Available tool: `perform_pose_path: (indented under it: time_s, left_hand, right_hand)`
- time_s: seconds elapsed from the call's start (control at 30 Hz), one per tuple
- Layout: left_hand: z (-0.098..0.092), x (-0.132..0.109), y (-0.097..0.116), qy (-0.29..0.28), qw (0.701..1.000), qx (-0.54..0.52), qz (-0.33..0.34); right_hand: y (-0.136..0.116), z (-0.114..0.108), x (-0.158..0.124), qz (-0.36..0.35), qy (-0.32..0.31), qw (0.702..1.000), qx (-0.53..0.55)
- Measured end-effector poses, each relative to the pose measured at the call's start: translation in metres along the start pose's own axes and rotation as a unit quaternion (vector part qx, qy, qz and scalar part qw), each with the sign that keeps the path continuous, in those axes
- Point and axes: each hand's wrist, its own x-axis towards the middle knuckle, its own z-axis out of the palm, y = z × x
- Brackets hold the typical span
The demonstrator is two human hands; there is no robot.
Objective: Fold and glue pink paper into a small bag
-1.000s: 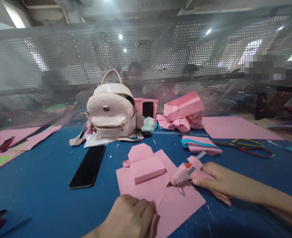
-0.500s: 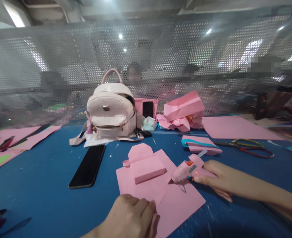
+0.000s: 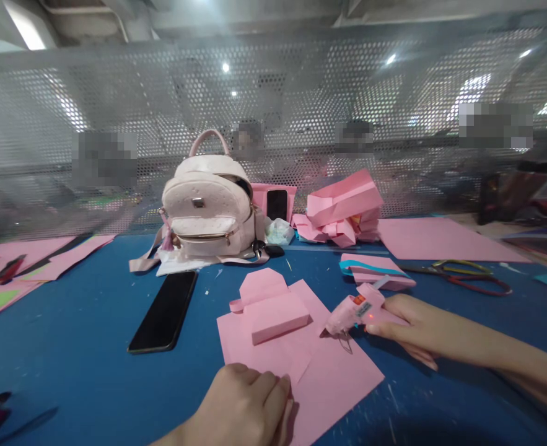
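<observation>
My right hand is wrapped around the grip of a pink glue gun, which has a small light glowing on its side. Its nozzle points left, just over a pink paper sheet. On that sheet lies a folded pink paper box with a rounded flap and a small curled loop. My left hand rests, fingers curled together, on the sheet's lower left part; what lies under the fingers is hidden.
A black phone lies left of the sheet, before a cream backpack. Behind the glue gun are a pink folded piece with a blue strip and scissors. Crumpled pink paper stands near the perforated metal partition.
The glue gun and my right hand have shifted slightly to the right, with the nozzle a little higher. My left hand and the paper box look unmoved.
</observation>
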Motion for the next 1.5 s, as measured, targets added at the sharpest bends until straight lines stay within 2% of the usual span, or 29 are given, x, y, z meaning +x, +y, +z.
perform_pose_path:
  time_s: [0.33,0.73,1.13,1.5]
  left_hand:
    - [0.001,-0.001,0.0,-0.004,1.0,-0.006,0.001]
    - [0.001,-0.002,0.0,-0.005,1.0,-0.011,0.0]
    - [-0.001,0.002,0.0,0.0,1.0,-0.005,0.005]
    - [0.002,-0.001,0.001,0.004,1.0,0.007,-0.002]
  right_hand:
    - [0.003,-0.004,-0.002,0.007,0.024,0.999,-0.028]
    - [-0.01,-0.008,-0.005,0.018,0.016,1.0,-0.004]
    - [-0.013,-0.012,-0.008,0.032,0.013,0.998,-0.047]
    - [-0.032,-0.009,-0.017,-0.011,0.056,0.997,-0.054]
